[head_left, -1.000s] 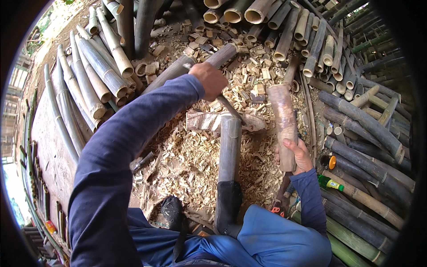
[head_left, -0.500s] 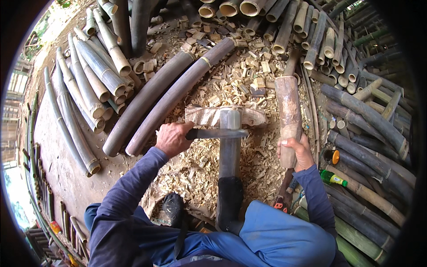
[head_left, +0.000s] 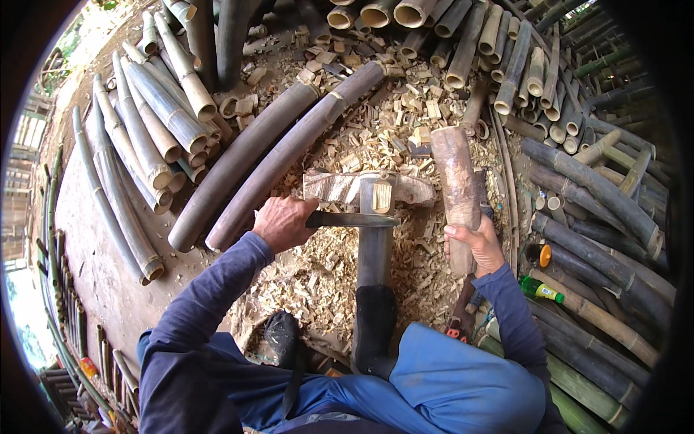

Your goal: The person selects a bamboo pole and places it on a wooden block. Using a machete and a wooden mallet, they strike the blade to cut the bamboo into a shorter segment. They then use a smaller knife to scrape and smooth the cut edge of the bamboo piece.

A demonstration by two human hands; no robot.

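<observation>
A dark-handled machete [head_left: 354, 220] is gripped in my left hand [head_left: 284, 223], its blade lying crosswise over a dark bamboo tube [head_left: 374, 260]. The tube's far end rests on a rough wooden block [head_left: 334, 186], and a pale rectangular patch shows just beyond the blade. My black-covered foot [head_left: 375, 318] sits over the tube's near end. To the right of the tube, my right hand [head_left: 478, 244] is wrapped round the lower, narrower part of a thick wooden club [head_left: 455, 177], held upright and apart from the machete.
Wood chips [head_left: 325, 289] cover the ground around the block. Two long dark bamboo poles [head_left: 289, 159] lie to the left, beside stacked tubes [head_left: 170, 108]. More bamboo [head_left: 593, 239] is piled on the right, with a green bottle [head_left: 542, 289] among it. My other foot [head_left: 282, 336] is at the left.
A pale patch has appeared on the tube beyond the blade. The machete has shifted slightly nearer to me. The club has moved left, its top tilting toward the tube.
</observation>
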